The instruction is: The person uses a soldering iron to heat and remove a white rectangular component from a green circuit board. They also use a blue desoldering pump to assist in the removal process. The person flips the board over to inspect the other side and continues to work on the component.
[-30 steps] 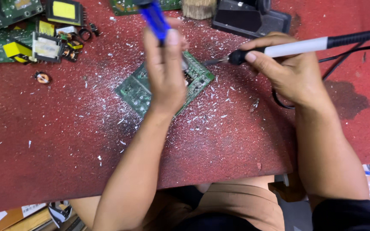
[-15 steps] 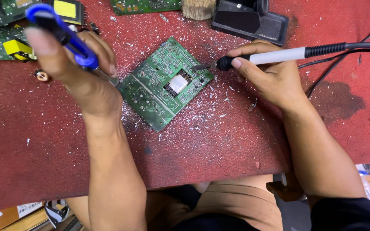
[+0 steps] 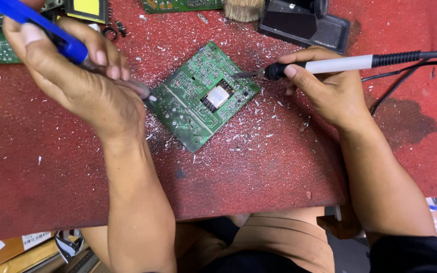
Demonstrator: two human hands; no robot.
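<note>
Head view: left hand (image 3: 77, 81) grips one blue tool (image 3: 36, 28); right hand (image 3: 324, 88) grips one soldering iron (image 3: 340, 64); one board (image 3: 203, 96).

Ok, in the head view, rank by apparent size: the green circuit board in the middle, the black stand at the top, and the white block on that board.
1. Green circuit board, largest.
2. Black stand, somewhat smaller, though the frame edge crops it, so this is unsure.
3. White block, clearly smallest.

A single head-worn camera looks steeply down, from close above, at the red worktable (image 3: 259, 167).
</note>
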